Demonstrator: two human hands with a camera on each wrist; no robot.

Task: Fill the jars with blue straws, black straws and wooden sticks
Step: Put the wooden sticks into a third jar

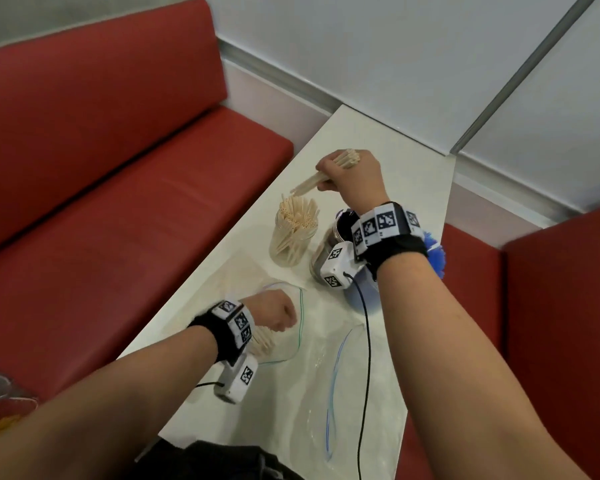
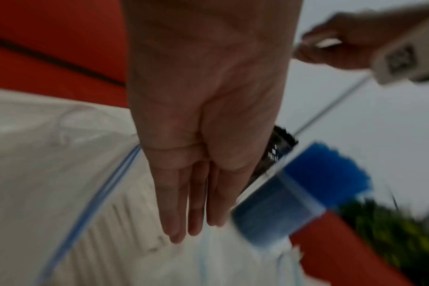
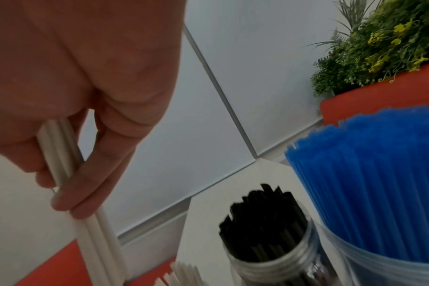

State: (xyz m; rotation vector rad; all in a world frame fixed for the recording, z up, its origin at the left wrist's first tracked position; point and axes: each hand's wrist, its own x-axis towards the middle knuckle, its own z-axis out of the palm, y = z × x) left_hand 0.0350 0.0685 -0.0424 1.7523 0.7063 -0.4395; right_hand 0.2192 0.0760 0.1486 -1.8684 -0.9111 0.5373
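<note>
Judging by the full jars of blue straws (image 3: pixel 370 185) and black straws (image 3: pixel 265 222), only the wooden sticks (image 1: pixel 317 180) remain: the right hand (image 1: pixel 354 174) grips a bundle above their jar (image 1: pixel 293 233) (nearly full), while the left hand (image 1: pixel 274 311), fingers straight and together in the left wrist view, rests on the bag (image 1: pixel 284 327).

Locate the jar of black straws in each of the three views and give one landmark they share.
Head: the jar of black straws stands right of centre on the white table, mostly hidden behind the right wrist.
Left wrist: only a blurred dark sliver shows right of centre, past the left hand.
Right wrist: bottom centre, its open mouth in view.
Shared landmark: the blue straws right beside it.
</note>
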